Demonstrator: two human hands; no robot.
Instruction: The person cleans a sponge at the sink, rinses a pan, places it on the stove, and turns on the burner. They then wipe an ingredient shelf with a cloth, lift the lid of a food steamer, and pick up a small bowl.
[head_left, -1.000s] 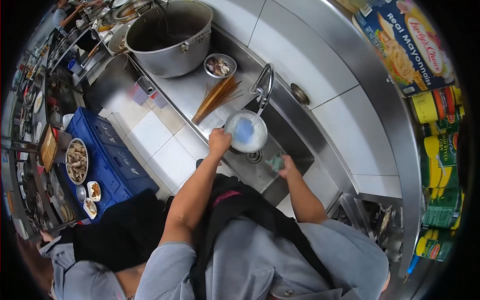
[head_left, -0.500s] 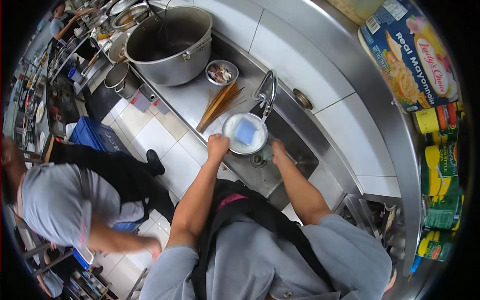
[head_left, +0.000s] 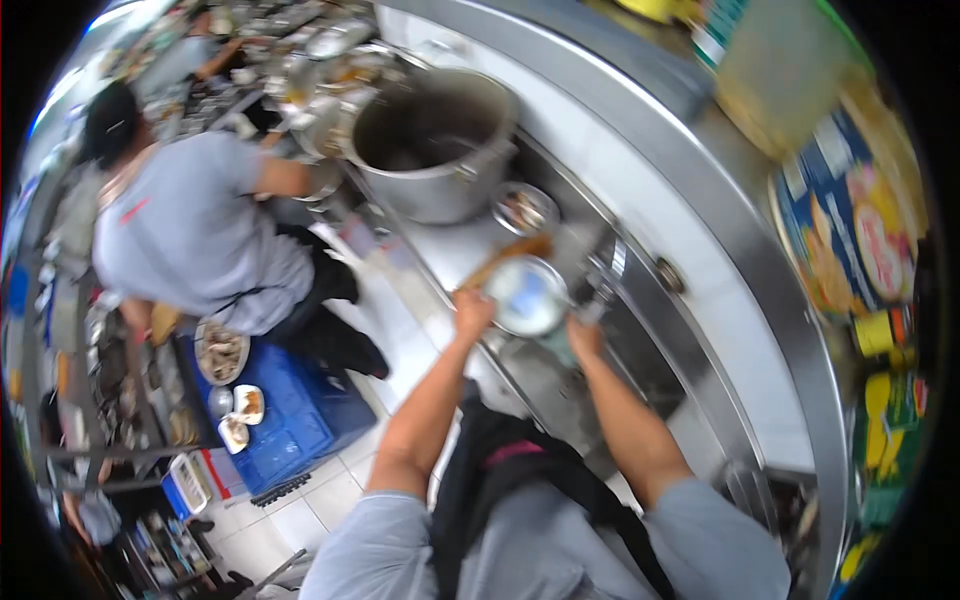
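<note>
My left hand (head_left: 474, 312) is closed on the left rim of a round metal bowl (head_left: 526, 296) over the sink (head_left: 640, 385). White suds and a blurred blue sponge (head_left: 532, 292) lie in the bowl. At the bowl's right side is my right hand (head_left: 585, 336), closed around a greenish cloth (head_left: 560, 347) that is partly hidden. The faucet (head_left: 605, 270) stands just behind the bowl. Beyond the bowl, a bundle of thin brown sticks (head_left: 508, 257) lies on the steel counter, beside a small bowl of peelings (head_left: 524, 209).
A large pot (head_left: 432, 145) stands at the counter's far end. One co-worker (head_left: 200, 225) stands at the left, near a blue crate (head_left: 300, 405) with food dishes. Another person is farther back. A steel shelf edge (head_left: 740, 195) with a mayonnaise tub (head_left: 850, 220) runs along the right.
The view has turned and is blurred. My right hand has come from over the sink to the bowl's side. The co-worker has moved from the lower left to farther up.
</note>
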